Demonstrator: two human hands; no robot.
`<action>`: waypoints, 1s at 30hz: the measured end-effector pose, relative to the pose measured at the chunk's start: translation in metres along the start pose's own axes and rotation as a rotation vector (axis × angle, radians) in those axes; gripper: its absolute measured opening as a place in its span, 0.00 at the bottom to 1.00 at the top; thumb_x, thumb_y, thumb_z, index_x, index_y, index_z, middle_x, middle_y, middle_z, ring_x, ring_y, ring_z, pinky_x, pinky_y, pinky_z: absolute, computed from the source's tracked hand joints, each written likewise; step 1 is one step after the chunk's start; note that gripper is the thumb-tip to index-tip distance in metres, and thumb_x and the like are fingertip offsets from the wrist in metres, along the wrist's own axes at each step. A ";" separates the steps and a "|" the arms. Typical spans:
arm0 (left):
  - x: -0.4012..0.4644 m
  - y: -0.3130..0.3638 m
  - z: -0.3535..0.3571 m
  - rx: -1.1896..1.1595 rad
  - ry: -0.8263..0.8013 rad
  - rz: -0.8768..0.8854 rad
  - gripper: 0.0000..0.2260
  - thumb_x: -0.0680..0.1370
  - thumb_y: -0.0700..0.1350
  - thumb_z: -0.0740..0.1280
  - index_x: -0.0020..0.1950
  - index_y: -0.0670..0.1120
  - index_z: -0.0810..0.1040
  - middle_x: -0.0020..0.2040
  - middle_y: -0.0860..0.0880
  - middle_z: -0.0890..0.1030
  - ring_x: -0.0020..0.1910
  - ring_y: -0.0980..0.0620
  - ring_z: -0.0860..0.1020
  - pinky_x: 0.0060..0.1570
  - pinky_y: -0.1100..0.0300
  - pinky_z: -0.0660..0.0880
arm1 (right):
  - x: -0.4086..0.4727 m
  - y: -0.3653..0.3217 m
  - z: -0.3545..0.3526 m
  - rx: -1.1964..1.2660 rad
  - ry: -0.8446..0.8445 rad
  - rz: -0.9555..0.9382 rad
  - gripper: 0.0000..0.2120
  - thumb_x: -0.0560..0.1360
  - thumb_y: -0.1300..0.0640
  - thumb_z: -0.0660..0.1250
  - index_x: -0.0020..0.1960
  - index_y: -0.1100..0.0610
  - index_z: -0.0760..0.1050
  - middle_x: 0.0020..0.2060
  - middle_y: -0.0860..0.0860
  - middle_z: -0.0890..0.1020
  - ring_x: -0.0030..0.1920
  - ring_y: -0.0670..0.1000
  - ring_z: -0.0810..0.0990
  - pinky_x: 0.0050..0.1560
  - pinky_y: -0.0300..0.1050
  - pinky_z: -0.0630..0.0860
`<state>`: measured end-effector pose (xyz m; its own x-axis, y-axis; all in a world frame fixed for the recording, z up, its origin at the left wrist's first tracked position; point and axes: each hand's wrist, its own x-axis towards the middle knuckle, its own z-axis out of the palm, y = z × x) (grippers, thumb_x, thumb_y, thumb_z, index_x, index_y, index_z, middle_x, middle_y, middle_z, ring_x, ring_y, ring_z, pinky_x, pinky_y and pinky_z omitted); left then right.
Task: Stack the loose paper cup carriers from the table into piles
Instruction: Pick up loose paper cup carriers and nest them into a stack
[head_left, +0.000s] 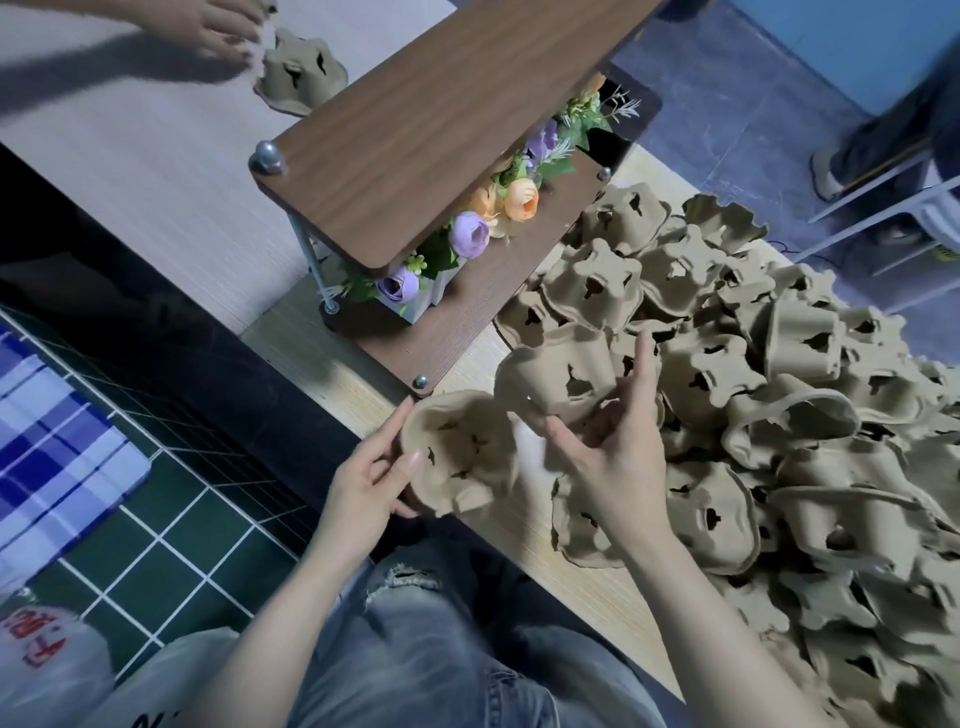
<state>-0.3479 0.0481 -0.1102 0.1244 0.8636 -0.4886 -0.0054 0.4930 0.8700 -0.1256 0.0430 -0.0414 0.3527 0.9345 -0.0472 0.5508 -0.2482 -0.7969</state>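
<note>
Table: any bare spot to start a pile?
Bare strip of table between its near-left edge and the shelf, left of the left hand. More along the near edge. Right side is buried under the carrier heap.

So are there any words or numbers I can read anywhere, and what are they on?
Red characters on the white plastic bag at the bottom left: too blurred to read.
Dark letters on the light grey garment at the bottom edge: cut off, unreadable.
Brown moulded-paper cup carriers, dark wooden two-tier shelf: no writing visible.
</note>
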 end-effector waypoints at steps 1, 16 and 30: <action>0.005 0.001 0.005 0.017 -0.018 0.017 0.24 0.80 0.39 0.66 0.64 0.68 0.71 0.55 0.55 0.79 0.40 0.59 0.79 0.37 0.50 0.81 | -0.001 -0.001 -0.001 0.013 -0.016 -0.016 0.54 0.69 0.55 0.77 0.80 0.45 0.41 0.35 0.50 0.76 0.35 0.46 0.78 0.39 0.46 0.77; 0.026 0.012 0.021 0.307 -0.143 0.145 0.16 0.82 0.43 0.61 0.60 0.66 0.76 0.50 0.50 0.72 0.41 0.54 0.76 0.36 0.61 0.80 | -0.013 0.007 -0.010 -0.163 -0.245 -0.124 0.42 0.68 0.45 0.76 0.74 0.35 0.55 0.57 0.43 0.76 0.44 0.45 0.79 0.44 0.47 0.79; 0.026 0.009 0.022 0.337 -0.145 0.117 0.15 0.81 0.54 0.56 0.67 0.69 0.66 0.54 0.54 0.73 0.57 0.68 0.71 0.55 0.79 0.62 | -0.031 0.017 -0.015 -0.087 -0.250 -0.206 0.12 0.70 0.57 0.71 0.52 0.51 0.75 0.48 0.44 0.75 0.49 0.46 0.76 0.46 0.37 0.72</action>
<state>-0.3231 0.0727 -0.1131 0.2818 0.8762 -0.3909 0.2956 0.3083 0.9042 -0.1161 0.0064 -0.0444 0.0370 0.9983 -0.0455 0.6573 -0.0586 -0.7514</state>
